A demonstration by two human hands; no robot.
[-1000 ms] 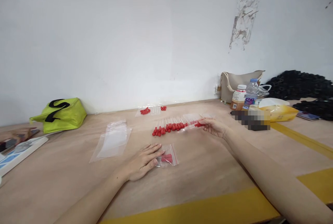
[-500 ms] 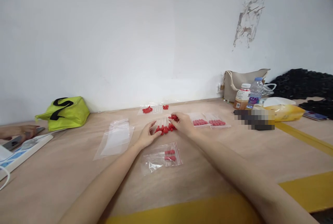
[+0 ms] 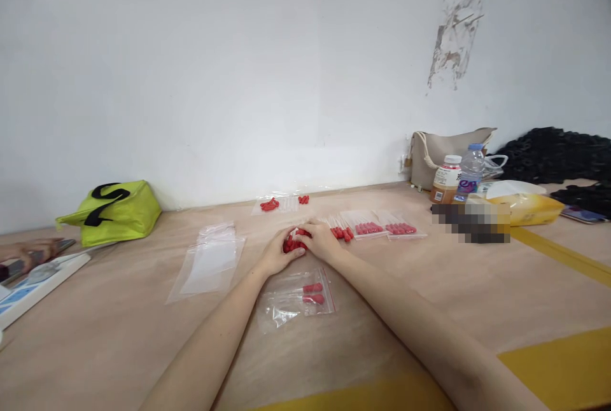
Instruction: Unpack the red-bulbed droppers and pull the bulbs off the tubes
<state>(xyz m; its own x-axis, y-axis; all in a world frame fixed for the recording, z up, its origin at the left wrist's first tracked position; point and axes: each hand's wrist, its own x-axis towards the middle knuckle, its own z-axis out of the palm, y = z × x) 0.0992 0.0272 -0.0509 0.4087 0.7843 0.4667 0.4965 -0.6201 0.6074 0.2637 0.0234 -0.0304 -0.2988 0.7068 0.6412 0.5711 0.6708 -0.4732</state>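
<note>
Both hands meet around a bunch of droppers [image 3: 289,244] with red rubber bulbs and clear tubes. My left hand [image 3: 277,256] is curled around the bunch from the left, thumb across its near side. Against the bulbs from the right rest the bent fingers of my right hand [image 3: 321,240]; the tubes are largely hidden. Just right of that hand lies a row of loose droppers [image 3: 342,233]. Nearer to me is a clear zip bag [image 3: 281,296] with red-bulbed droppers inside. Two more filled bags, a left one [image 3: 367,226] and a right one [image 3: 401,228], lie to the right.
Flat clear bags [image 3: 210,264] are stacked at left. Near the wall lies another bag [image 3: 286,203] with red bulbs. A lime pouch [image 3: 121,214], a power strip [image 3: 42,290] and another person's hand [image 3: 28,255] are far left. Bottles [image 3: 446,181] and a yellow pack [image 3: 529,207] stand right.
My hands have come together around the droppers, which were fanned out between them. My right hand has shifted slightly left and nearer, and loose droppers now show beside it.
</note>
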